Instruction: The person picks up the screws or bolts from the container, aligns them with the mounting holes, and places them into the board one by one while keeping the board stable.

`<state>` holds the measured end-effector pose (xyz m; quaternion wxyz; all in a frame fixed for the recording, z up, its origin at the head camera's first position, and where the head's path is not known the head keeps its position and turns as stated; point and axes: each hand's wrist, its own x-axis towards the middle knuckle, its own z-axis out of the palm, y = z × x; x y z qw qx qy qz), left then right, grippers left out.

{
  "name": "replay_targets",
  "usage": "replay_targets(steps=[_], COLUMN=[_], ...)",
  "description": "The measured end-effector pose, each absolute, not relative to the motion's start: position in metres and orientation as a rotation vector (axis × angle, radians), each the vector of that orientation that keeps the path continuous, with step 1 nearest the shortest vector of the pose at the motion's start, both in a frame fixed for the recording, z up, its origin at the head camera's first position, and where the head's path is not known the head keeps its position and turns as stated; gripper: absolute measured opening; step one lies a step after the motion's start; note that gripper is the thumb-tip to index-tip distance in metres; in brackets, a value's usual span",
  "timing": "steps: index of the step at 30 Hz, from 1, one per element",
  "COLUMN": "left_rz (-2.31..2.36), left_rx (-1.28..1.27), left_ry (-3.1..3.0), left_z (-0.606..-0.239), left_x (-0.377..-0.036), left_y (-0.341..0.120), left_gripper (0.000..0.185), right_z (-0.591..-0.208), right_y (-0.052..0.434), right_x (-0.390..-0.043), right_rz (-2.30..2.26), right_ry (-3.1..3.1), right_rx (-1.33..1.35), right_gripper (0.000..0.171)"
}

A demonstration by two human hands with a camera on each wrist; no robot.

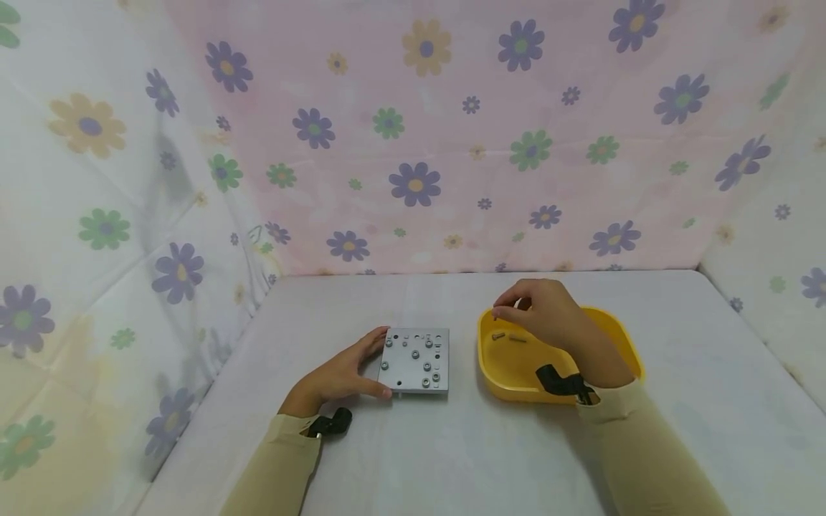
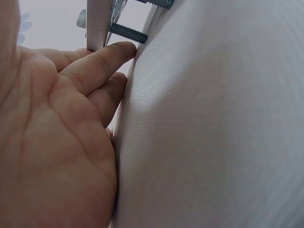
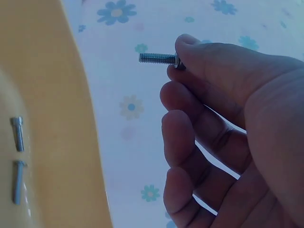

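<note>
A square metal plate (image 1: 413,361) with several socket-head screws set in its holes lies on the table. My left hand (image 1: 345,369) holds its left side, thumb at the front corner and fingers toward the back corner. Threaded screw ends (image 2: 128,33) stick out under the plate beside those fingers in the left wrist view. Over the left rim of the yellow tray (image 1: 516,390), my right hand (image 1: 545,312) pinches a screw (image 3: 156,58) by its head between thumb and index finger. The screw's threaded shank points away from the fingertips; its head is mostly hidden.
Two loose screws, one short screw (image 1: 498,336) and another screw (image 1: 518,338), lie in the tray. A white cloth (image 1: 413,459) covers the table. Flowered curtains (image 1: 413,143) stand behind and at both sides.
</note>
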<state>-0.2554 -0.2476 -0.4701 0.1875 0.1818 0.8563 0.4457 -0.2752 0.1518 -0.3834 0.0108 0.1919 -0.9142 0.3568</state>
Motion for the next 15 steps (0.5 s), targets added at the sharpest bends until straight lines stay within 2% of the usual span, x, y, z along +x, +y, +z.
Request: replay_targets(steps=[10, 15], left_rz=[1.276, 1.276], left_rx=[0.516, 0.515], left_ry=[2.385, 2.383], left_z=[-0.469, -0.467], left_x=[-0.256, -0.255], left_y=[-0.247, -0.246], left_gripper=[0.126, 0.127], right_z=[-0.389, -0.393], right_y=[0.124, 0.114], right_x=[-0.266, -0.261], right_rz=[1.027, 1.008], right_ry=[-2.823, -2.791], right_rx=[0.740, 0.768], right_gripper=[0.005, 0.009])
